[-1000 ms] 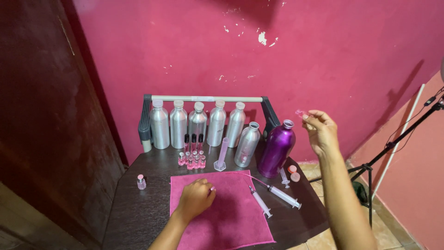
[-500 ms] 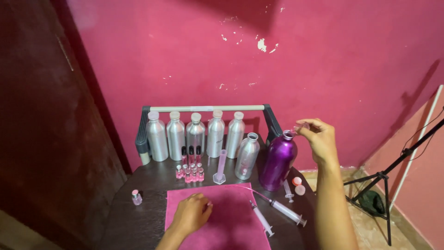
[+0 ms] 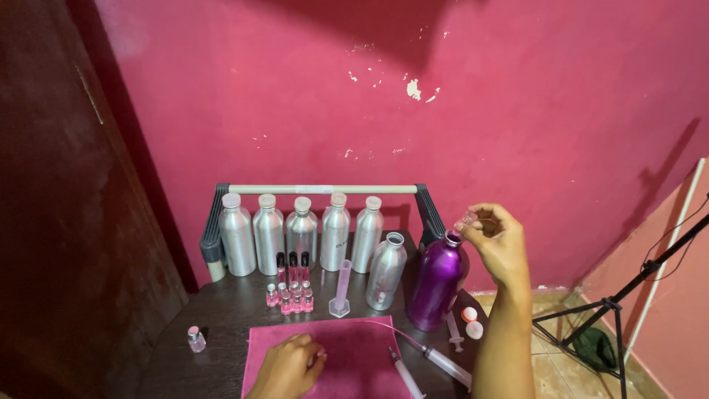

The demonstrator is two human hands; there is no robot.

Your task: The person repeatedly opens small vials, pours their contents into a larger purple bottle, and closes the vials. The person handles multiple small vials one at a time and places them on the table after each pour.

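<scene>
Here, dark table (image 3: 221, 347) with pink cloth (image 3: 354, 347), against magenta wall (image 3: 517, 111).

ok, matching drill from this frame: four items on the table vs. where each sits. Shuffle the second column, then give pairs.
Items:
1. purple bottle
2. measuring cylinder
3. lone small vial
4. left hand

Places:
A. apart, near the table's left edge
B. resting on the pink cloth
C. under the raised right hand
D. just behind the cloth's back edge, beside the open silver bottle

Pairs: 1-C, 2-D, 3-A, 4-B
</scene>
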